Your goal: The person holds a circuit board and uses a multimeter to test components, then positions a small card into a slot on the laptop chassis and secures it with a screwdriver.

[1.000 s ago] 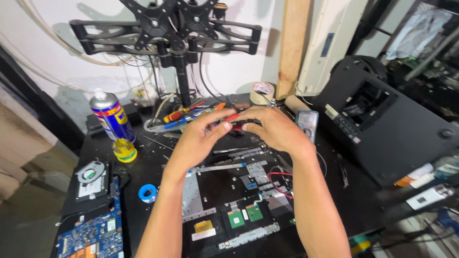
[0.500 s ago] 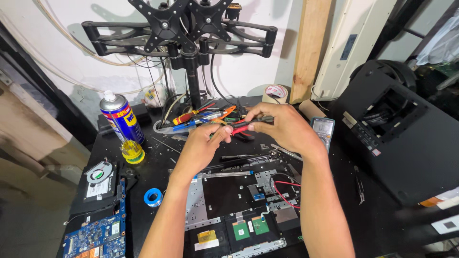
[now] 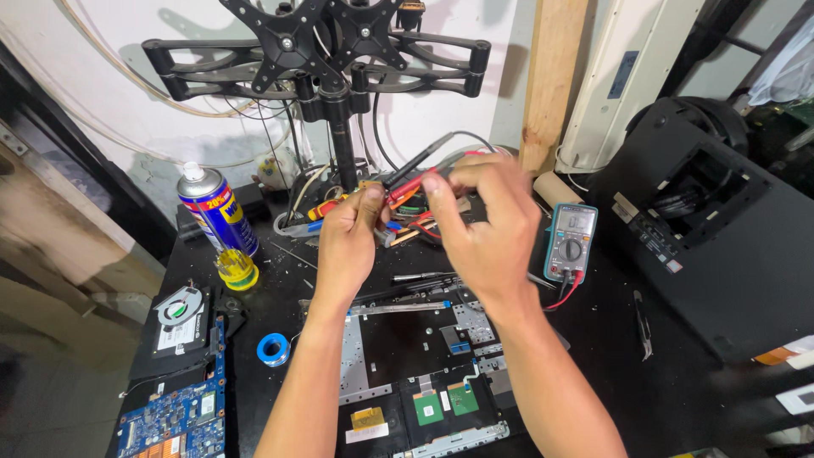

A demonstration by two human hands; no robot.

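Observation:
Both my hands are raised over the black workbench (image 3: pixel 678 373). My right hand (image 3: pixel 487 225) pinches the red and black multimeter probes (image 3: pixel 415 174), whose tips point toward my left hand (image 3: pixel 352 233). My left hand's fingers pinch a tiny part at the probe tips; what it is I cannot tell. The grey multimeter (image 3: pixel 570 242) lies to the right of my right hand, a red lead running from it. Below my wrists lies an opened laptop chassis (image 3: pixel 407 365) with small green boards.
A blue and yellow spray can (image 3: pixel 216 212) and a small yellow bottle (image 3: pixel 237 270) stand at the left. A cooling fan (image 3: pixel 178 309), a blue circuit board (image 3: pixel 174 420) and a blue tape roll (image 3: pixel 273 349) lie nearby. A monitor stand (image 3: pixel 339 102) rises behind; a black machine (image 3: pixel 712 220) sits at the right.
Both hands have risen from the laptop chassis and hold the probes higher, in front of the pile of tools. The camera has moved closer.

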